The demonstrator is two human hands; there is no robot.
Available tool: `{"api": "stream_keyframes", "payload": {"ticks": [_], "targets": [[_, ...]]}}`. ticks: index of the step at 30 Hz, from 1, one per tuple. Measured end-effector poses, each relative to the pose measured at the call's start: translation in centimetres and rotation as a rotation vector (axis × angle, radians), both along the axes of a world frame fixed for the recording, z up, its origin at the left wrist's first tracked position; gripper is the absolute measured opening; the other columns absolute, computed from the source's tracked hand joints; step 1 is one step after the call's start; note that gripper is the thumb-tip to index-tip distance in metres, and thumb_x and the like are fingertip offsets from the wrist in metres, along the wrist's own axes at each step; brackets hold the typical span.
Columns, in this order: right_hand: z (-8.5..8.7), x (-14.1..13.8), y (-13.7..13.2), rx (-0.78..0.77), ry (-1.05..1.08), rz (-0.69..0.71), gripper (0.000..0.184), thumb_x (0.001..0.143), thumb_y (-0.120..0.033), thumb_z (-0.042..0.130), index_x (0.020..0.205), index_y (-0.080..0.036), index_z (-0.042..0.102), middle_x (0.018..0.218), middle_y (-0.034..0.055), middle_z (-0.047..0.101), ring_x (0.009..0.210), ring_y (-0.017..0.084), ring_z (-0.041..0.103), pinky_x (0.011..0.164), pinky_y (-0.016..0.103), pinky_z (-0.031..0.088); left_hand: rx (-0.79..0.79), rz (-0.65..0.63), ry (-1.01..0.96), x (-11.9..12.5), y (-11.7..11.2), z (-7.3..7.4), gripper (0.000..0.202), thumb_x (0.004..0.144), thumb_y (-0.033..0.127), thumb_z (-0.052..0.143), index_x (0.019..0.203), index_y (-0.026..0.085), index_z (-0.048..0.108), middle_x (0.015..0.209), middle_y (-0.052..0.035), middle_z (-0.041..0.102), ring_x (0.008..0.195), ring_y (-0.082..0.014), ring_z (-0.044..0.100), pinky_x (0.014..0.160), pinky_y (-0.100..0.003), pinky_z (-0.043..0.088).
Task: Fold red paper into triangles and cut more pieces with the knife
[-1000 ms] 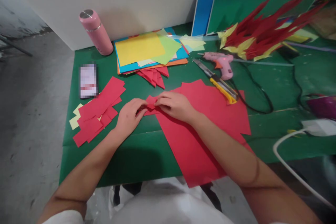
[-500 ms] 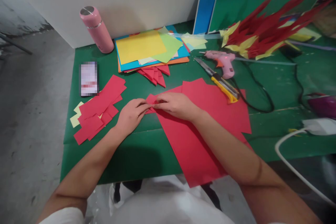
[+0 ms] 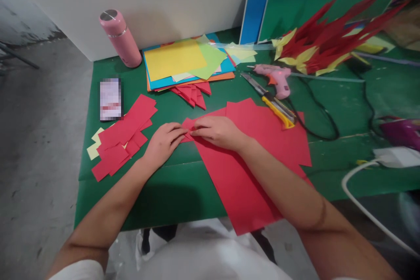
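Both my hands meet over a small folded piece of red paper (image 3: 187,123) near the middle of the green table. My left hand (image 3: 166,141) is closed on its left side, fingertips pressed together on the paper. From the right, my right hand (image 3: 218,132) pinches the same piece, its fingers partly covering it. Beneath my right hand and forearm lie large red paper sheets (image 3: 236,192), overlapping one another. Left of my hands is a pile of cut red strips (image 3: 126,127) with pale yellow pieces (image 3: 92,150) under them. Folded red points (image 3: 193,93) lie beyond my hands.
A yellow utility knife (image 3: 278,109), blade out, rests partly on the red sheets beside a pink glue gun (image 3: 275,78). Farther back are stacked coloured papers (image 3: 173,61), a pink bottle (image 3: 123,41) and a red-yellow paper flame (image 3: 321,43). A phone (image 3: 110,98) lies left; a white cable (image 3: 354,192) hangs right.
My hands keep nearly the same pinch on the small red paper, with only slight finger movement. The view has shifted slightly; the objects on the table stay in place.
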State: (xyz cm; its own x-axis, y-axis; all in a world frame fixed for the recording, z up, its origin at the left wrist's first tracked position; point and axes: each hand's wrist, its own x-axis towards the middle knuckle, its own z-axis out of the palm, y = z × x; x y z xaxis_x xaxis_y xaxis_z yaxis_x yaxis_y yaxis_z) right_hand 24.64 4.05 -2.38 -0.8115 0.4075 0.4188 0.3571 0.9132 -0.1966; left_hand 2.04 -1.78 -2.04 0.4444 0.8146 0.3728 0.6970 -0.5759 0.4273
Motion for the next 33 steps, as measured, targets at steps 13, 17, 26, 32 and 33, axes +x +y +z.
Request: {"api": "stream_keyframes", "payload": {"ticks": [13,17,26,32,33], "targets": [[-0.39,0.06,0.21,-0.035,0.068,0.043,0.031,0.102,-0.025,0.045,0.093,-0.020,0.074,0.094,0.0036,0.075,0.085,0.016,0.066,0.062,0.027,0.044,0.038,-0.003,0.045,0.08,-0.14,-0.07,0.021,0.099,0.020,0.049,0.110,0.015,0.067,0.103,-0.0103,0.068,0.095,-0.0192,0.065,0.085,-0.036,0.054],[-0.40,0.24,0.18,-0.026,0.047,0.050,0.031,0.102,-0.025,0.044,0.095,-0.022,0.074,0.096,0.0030,0.075,0.085,0.016,0.066,0.064,0.027,0.045,0.043,-0.007,0.049,0.11,-0.18,0.05,0.021,0.098,0.019,0.050,0.110,0.015,0.066,0.104,-0.0105,0.068,0.095,-0.0194,0.065,0.086,-0.036,0.054],[-0.63,-0.25,-0.15,-0.062,0.135,-0.101,0.026,0.097,-0.018,0.046,0.100,-0.017,0.071,0.092,0.0080,0.073,0.080,0.017,0.065,0.063,0.027,0.046,-0.259,0.150,-0.265,0.23,0.10,0.09,0.017,0.084,0.008,0.067,0.098,0.018,0.064,0.094,-0.0012,0.065,0.076,-0.0108,0.065,0.075,-0.025,0.057],[-0.66,-0.46,-0.15,-0.136,0.174,-0.123,0.023,0.098,-0.022,0.049,0.094,-0.018,0.072,0.088,0.0076,0.071,0.078,0.017,0.064,0.062,0.027,0.046,-0.142,0.186,-0.093,0.67,0.15,0.22,0.011,0.090,0.012,0.062,0.098,0.017,0.066,0.094,-0.0039,0.065,0.083,-0.0155,0.064,0.078,-0.031,0.055],[-0.67,-0.46,-0.13,-0.150,0.171,-0.128,0.023,0.097,-0.021,0.049,0.094,-0.018,0.072,0.088,0.0074,0.071,0.078,0.017,0.064,0.062,0.027,0.046,-0.101,0.184,-0.033,0.80,0.10,0.24,0.010,0.091,0.013,0.059,0.098,0.017,0.066,0.094,-0.0052,0.065,0.086,-0.0173,0.063,0.079,-0.032,0.055]]}}
